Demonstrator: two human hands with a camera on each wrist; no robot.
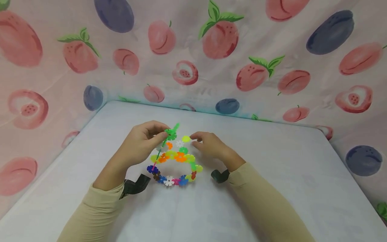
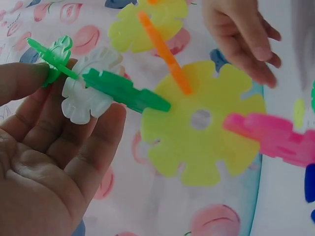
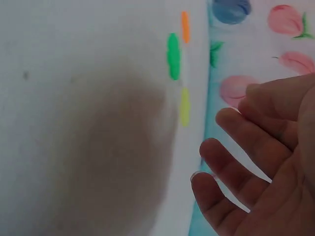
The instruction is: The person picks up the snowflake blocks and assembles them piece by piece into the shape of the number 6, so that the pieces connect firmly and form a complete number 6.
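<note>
My left hand (image 1: 142, 141) pinches a green flower-shaped plastic disc (image 1: 170, 134) between thumb and fingers. In the left wrist view, a white disc (image 2: 91, 88), a dark green disc (image 2: 125, 91) and a large yellow disc (image 2: 197, 137) are slotted on from it in a chain, with a pink disc (image 2: 275, 137) beyond. In the head view, the chain joins a ring of multicoloured discs (image 1: 169, 181) at its left side. My right hand (image 1: 211, 146) hovers right of a loose yellow disc (image 1: 185, 138), its fingers loosely bent with nothing between them.
Loose discs lie behind the ring: a white one (image 1: 179, 144), an orange one (image 1: 169, 145) and a green one (image 1: 183, 150). The white table (image 1: 272, 161) meets a fruit-print cloth (image 1: 193, 40) at the back. Black wrist straps (image 1: 136, 185) stick out below the hands.
</note>
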